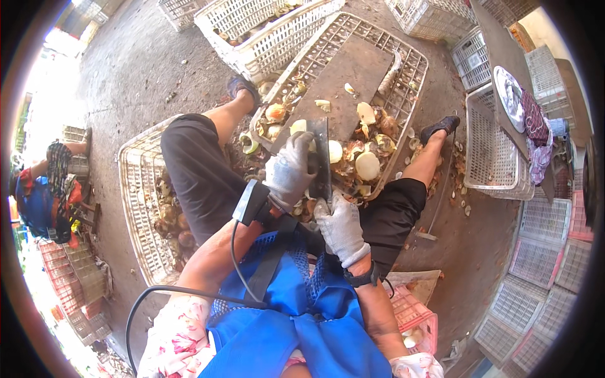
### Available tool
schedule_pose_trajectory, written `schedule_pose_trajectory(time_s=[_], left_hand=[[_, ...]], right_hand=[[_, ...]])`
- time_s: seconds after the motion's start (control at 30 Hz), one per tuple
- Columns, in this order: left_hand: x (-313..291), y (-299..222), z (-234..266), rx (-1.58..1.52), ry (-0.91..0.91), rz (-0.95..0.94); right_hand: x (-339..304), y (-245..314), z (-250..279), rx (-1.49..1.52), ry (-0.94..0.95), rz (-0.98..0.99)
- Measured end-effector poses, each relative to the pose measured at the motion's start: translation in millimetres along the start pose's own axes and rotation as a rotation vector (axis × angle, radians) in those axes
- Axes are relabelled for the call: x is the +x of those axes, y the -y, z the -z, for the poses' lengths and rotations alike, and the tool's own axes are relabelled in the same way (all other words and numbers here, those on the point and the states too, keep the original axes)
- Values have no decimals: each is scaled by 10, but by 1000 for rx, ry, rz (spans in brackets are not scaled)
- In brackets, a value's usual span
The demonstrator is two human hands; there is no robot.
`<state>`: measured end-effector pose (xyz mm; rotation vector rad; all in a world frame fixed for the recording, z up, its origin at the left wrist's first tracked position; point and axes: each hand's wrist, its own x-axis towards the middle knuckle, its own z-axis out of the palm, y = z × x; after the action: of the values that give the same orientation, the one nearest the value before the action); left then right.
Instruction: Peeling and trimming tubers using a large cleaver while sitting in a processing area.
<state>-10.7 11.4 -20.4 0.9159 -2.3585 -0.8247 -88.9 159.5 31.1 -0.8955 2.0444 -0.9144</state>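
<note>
The blade [321, 154] looks metal, the board [353, 72] wooden (and matt).

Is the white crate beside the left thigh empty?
No: brown onion-like pieces lie inside the white crate. The left leg hides part; how full, I cannot tell.

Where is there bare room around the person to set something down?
The board's far end looks bare, inside the flat crate. The floor looks mostly open left of the upper white crate, and between the pink crate and the stacked crates at right. It is crowded around the left hand, right hand and dark blade, with onion pieces and peels.
</note>
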Motion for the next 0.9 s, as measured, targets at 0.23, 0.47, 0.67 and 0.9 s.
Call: schedule_pose_trajectory(time_s=[0.23, 0.47, 0.67, 0.9], left_hand=[[-98, -18, -80, -202, -135, 178], [-8, -43, 136, -583, -212, 520], [183, -61, 241, -403, 28, 484], [255, -153, 97, -73, -51, 329]], right_hand=[[-25, -148, -53, 374, 26, -109], [37, -253, 229, 757, 108, -356], [91, -500, 257, 1190, 256, -450], [102, -761, 129, 1845, 531, -409]])
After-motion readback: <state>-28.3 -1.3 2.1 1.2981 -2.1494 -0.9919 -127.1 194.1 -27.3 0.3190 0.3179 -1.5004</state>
